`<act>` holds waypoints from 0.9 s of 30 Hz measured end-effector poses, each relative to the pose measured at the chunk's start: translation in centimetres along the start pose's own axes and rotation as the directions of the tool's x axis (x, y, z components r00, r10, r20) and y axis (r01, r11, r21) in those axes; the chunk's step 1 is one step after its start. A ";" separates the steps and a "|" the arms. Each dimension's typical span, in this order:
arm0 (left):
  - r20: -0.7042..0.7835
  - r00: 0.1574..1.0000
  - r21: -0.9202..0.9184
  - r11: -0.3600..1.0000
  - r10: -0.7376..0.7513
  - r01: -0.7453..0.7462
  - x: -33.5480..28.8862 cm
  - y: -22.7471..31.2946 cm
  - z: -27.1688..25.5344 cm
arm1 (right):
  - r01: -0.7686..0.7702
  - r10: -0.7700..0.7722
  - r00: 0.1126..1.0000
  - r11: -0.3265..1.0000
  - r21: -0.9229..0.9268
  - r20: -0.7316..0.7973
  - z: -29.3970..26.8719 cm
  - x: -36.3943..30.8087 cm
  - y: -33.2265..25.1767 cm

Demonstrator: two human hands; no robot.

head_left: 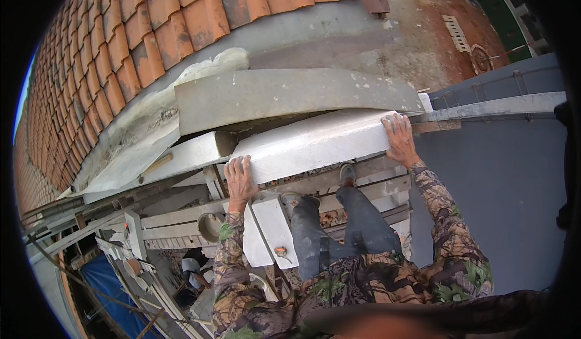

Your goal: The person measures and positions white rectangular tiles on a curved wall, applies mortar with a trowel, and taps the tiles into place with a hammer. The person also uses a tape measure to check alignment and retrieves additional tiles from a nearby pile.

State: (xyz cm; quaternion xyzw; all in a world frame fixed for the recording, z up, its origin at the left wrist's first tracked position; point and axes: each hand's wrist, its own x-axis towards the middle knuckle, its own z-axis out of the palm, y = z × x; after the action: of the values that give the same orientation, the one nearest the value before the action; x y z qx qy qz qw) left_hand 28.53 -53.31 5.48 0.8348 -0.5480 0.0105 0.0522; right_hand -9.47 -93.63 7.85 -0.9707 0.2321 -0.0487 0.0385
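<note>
One block (pixel 311 145) between grips (pixel 240 183) (pixel 400 139); underside hidden

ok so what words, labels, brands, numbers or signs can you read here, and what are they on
None: no readable text anywhere in this view.
Long white block, between the left hand and right hand: no lettering on the faces that show.
Camouflage jacket: leaf and branch pattern, no legible print.
Small orange object on a white slab: too small to tell if it's marked.
</note>
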 end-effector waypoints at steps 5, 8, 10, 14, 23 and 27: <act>0.081 0.996 0.016 1.000 -0.024 0.022 0.8 0.3 -1.5 | -0.024 0.024 0.999 1.000 -0.008 0.026 -0.1 0.4 0.1; 0.176 0.983 -0.028 0.998 -0.052 0.058 1.2 0.4 -2.6 | -0.031 0.031 0.998 1.000 -0.001 0.045 0.0 0.7 0.0; 0.203 0.975 -0.066 0.993 -0.085 0.101 1.5 0.4 -3.1 | -0.022 0.022 0.999 1.000 -0.003 0.034 0.0 0.9 0.0; 0.078 0.986 -0.235 0.958 -0.149 0.163 1.8 1.5 -2.6 | -0.002 0.002 1.000 1.000 0.015 0.009 0.0 1.3 0.0; -0.037 0.900 -0.599 0.730 -0.434 0.328 3.5 5.5 -1.7 | -0.033 0.034 0.999 0.999 0.043 -0.012 0.1 0.8 -0.1; -0.025 0.819 -0.898 0.372 -0.574 0.233 5.1 7.7 -3.0 | -0.061 0.061 0.998 0.998 0.001 -0.008 0.2 0.4 -0.2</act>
State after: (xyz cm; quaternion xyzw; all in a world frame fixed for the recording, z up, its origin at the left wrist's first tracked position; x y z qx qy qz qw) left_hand 23.66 -60.72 9.44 0.7852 -0.2330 -0.1381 0.5569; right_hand -9.03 -93.62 7.70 -0.9630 0.2615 -0.0517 0.0392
